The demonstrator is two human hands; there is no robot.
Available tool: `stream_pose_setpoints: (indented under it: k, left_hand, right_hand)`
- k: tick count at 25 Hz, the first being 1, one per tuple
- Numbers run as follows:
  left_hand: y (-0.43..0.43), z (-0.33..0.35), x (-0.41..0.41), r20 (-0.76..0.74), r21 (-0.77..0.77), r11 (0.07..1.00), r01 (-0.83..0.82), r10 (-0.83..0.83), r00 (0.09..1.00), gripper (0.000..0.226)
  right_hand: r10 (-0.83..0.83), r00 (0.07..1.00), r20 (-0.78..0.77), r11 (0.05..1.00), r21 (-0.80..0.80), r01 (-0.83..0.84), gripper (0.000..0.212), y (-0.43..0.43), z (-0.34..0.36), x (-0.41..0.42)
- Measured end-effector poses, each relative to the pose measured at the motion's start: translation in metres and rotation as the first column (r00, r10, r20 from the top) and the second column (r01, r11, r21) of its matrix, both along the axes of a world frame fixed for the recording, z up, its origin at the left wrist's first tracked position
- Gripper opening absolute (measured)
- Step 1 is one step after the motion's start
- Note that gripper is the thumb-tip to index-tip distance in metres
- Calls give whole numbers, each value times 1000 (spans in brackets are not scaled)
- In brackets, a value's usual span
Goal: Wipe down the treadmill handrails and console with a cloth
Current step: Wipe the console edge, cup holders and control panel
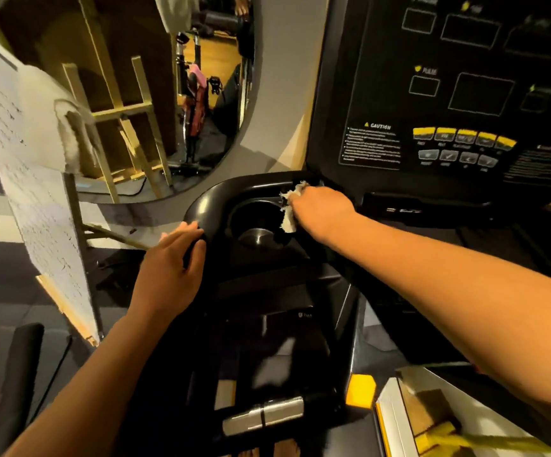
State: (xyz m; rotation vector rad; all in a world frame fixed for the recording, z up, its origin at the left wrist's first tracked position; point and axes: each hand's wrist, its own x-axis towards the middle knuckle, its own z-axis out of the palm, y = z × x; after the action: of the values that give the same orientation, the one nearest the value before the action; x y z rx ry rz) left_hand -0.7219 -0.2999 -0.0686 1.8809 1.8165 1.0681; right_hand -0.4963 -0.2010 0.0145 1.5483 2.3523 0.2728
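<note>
The black treadmill console (449, 94) fills the upper right, with dark display windows and a row of yellow buttons (462, 135). Below it a glossy black handrail (208, 202) curves around a round cup holder (254, 222). My right hand (320, 212) is shut on a small white cloth (289, 209) and presses it against the rim at the cup holder's right edge, just under the console. My left hand (171, 268) rests on the handrail's outer left curve, fingers wrapped over it.
An oval mirror (155, 94) on the wall at upper left reflects an exercise bike. A white board (26, 166) on a stand leans at left. A silver grip sensor (264, 417) sits at the bottom centre, and yellow-edged items (432, 430) lie at lower right.
</note>
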Motion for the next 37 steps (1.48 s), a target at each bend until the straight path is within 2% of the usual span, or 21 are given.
stream_pose_setpoints:
  k: [5, 7, 8, 10, 12, 13, 14, 15, 16, 17, 18, 20, 23, 25, 26, 28, 29, 30, 31, 34, 37]
  left_hand:
    - [-1, 7, 3, -89, 23, 1000, -3, 5, 996, 25]
    - [-2, 24, 17, -107, 101, 995, 14, -4, 994, 22]
    - [-1, 37, 32, -79, 122, 991, 63, -53, 995, 24]
    - [-3, 67, 66, 33, 56, 955, 292, -294, 955, 36]
    - [-5, 91, 95, 205, -79, 829, 553, -530, 823, 40]
    - [-7, 100, 105, 321, -101, 775, 624, -568, 758, 35]
    - [-7, 104, 109, 404, -92, 763, 640, -560, 724, 29]
    - [-9, 107, 113, 444, -70, 783, 618, -530, 722, 23]
    - [-10, 107, 118, 436, -46, 821, 568, -496, 751, 18]
    - [-12, 107, 124, 413, -30, 866, 498, -443, 796, 15]
    - [-16, 102, 133, 404, -22, 902, 430, -386, 829, 12]
    - [-19, 96, 156, 490, -75, 918, 390, -307, 816, 11]
    - [-20, 98, 178, 333, -154, 878, 453, -385, 861, 25]
    - [-12, 90, 176, 329, 7, 930, 368, -350, 877, 21]
    - [-6, 79, 170, 317, 65, 955, 291, -296, 901, 17]
    - [3, 58, 164, 158, 134, 967, 217, -237, 959, 15]
    - [8, 48, 162, 85, 159, 965, 211, -226, 971, 15]
    - [11, 41, 161, 68, 167, 966, 200, -214, 975, 16]
    - [16, 39, 161, 76, 153, 972, 180, -193, 978, 17]
    - [17, 35, 160, 113, 138, 983, 124, -140, 984, 16]
    - [15, 32, 162, 34, 125, 972, 198, -204, 978, 20]
  right_hand:
    - [-13, 943, -334, 982, -181, -51, 26, -84, 11, 33]
    - [-99, 837, -539, 988, -150, 20, 28, -101, 5, 41]
    - [-167, 721, -673, 984, -154, 84, 30, -104, 5, 43]
    - [-206, 475, -856, 976, -147, 158, 30, -109, 13, 48]
    - [-204, 210, -956, 973, -174, 152, 27, -121, 26, 51]
    - [-245, 22, -969, 963, -240, 125, 26, -129, 31, 53]
    - [-318, -214, -924, 937, -341, 79, 27, -136, 32, 54]
    - [-395, -455, -798, 893, -449, 13, 30, -141, 31, 54]
    - [-432, -648, -627, 847, -528, -54, 32, -147, 30, 53]
    - [-417, -761, -497, 825, -559, -87, 34, -153, 28, 52]
    - [-395, -798, -454, 816, -573, -77, 35, -158, 25, 49]
    - [-335, -765, -550, 823, -567, 47, 38, -164, 22, 47]
    - [-174, -629, -758, 853, -435, 289, 42, -155, 33, 75]
    - [-66, -458, -887, 860, -283, 424, 43, -137, 52, 112]
    - [-51, -307, -950, 865, -196, 462, 44, -124, 61, 131]
    - [-90, 131, -987, 902, -25, 430, 44, -95, 70, 162]
    - [-123, 343, -931, 927, 16, 374, 42, -82, 66, 170]
    - [-144, 507, -850, 953, 19, 303, 40, -71, 56, 174]
    - [-153, 614, -775, 972, -7, 233, 38, -65, 40, 178]
    - [-170, 734, -658, 981, -43, 188, 34, -66, 6, 188]
    - [-104, 788, -606, 987, 35, 157, 32, -65, -8, 179]
